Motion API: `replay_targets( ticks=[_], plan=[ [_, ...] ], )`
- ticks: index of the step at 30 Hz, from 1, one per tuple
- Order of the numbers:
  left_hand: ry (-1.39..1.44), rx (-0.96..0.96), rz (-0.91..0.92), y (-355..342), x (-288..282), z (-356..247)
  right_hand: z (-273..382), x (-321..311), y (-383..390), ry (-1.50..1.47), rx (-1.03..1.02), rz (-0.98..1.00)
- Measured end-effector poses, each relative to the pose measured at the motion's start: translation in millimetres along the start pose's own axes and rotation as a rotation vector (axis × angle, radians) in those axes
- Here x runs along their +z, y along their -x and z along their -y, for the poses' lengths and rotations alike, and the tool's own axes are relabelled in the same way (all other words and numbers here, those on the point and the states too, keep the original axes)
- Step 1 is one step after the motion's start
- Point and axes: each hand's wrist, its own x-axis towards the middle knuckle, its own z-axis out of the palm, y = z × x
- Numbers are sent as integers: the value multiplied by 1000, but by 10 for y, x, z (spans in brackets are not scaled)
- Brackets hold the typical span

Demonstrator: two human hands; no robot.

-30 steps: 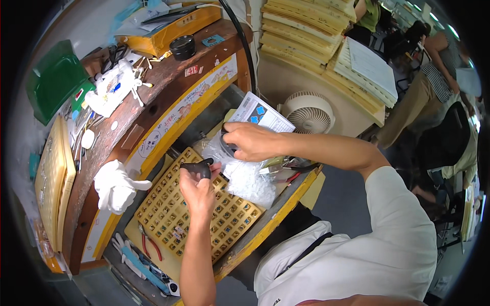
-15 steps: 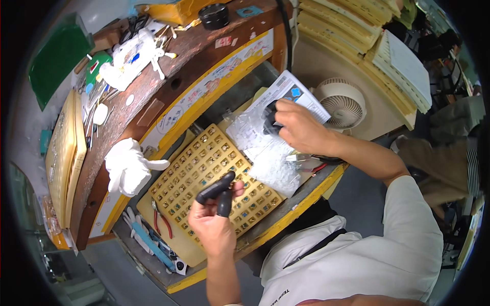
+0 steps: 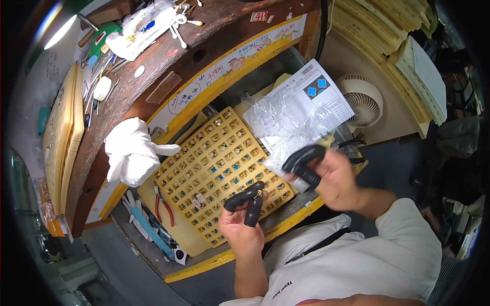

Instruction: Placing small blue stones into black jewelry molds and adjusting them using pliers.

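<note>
We see a lt. yellow tray w/ a pattern of sq. holes in rows, & blue & gold bits in them. The finger covers on our L hand & R hand are all blk, & the tiny piece in our L looks gold. We've got red handles on the pliers, a yellow drawer edge, a white cloth bundle, & a white paper w/ blue flower shapes on dk gray, + thin lines. Our shirt is white w/ dk print; the fan is cream.
</note>
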Motion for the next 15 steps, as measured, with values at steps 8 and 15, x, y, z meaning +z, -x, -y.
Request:
replay_targets(
  ticks=[8, 15],
  plan=[
    [-247, 189, -55, 106, 44, 104, -252, 164, 103, -236, 275, -12],
    [-413, 220, -13, 147, -38, 147, -235, 149, 129, -297, 343, -35]
  ],
)
